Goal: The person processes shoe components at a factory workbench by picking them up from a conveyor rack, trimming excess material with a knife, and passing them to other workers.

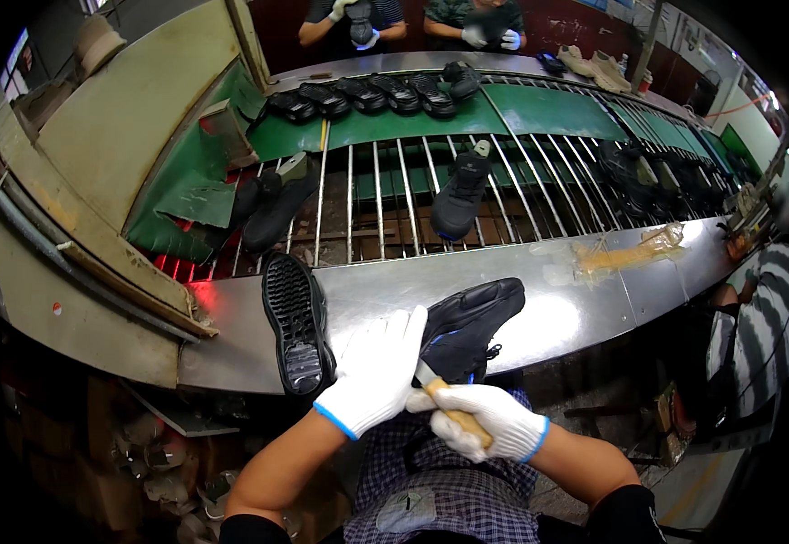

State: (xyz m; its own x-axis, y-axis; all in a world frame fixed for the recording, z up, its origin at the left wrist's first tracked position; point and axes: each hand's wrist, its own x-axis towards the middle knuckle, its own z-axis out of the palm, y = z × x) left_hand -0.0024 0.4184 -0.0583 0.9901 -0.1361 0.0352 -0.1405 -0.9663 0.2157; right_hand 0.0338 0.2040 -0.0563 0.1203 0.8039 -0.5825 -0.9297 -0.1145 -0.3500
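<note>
My left hand (381, 363), in a white knit glove with a blue cuff, presses along the heel end of a black shoe (467, 331) and steadies it. The shoe is tilted at the metal table's near edge, its toe to the upper right, with blue trim low on its side. In my gloved right hand (494, 422) is a tool with a yellow wooden handle (467, 423). Its pale metal end reaches the shoe's heel area, partly hidden. Left of my hands, another black shoe (296, 322) lies with its ridged sole facing up.
Behind the metal ledge (539, 263) runs a roller conveyor (367, 199). A black shoe (460, 195) stands on it, others to left and right. Black soles (363, 93) line a green belt (494, 113). Two people in gloves (473, 36) work opposite; a striped sleeve (766, 317) shows at right.
</note>
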